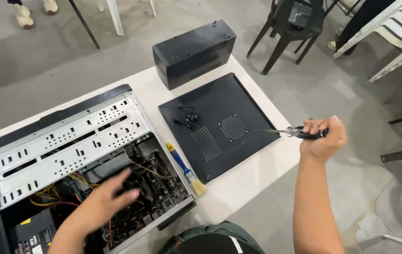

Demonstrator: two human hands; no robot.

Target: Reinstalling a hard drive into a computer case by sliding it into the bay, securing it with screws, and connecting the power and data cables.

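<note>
Bench [252, 181]: white, on a grey concrete floor, chairs far right.
Case [69, 155]: open, lying at near left.
Left hand [104, 200]: fingers spread apart, reaching into the case over the wiring.
Right hand [323, 138]: clamped on a screwdriver [299, 133], tip pointing left above the panel [219, 124].
Brush [185, 169]: between case and panel.
Black box [194, 52]: far edge.

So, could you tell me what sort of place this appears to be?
Probably an informal computer-repair workspace: an opened grey metal desktop computer case on a white table, its removed black side panel, and plastic chairs on concrete.
</note>
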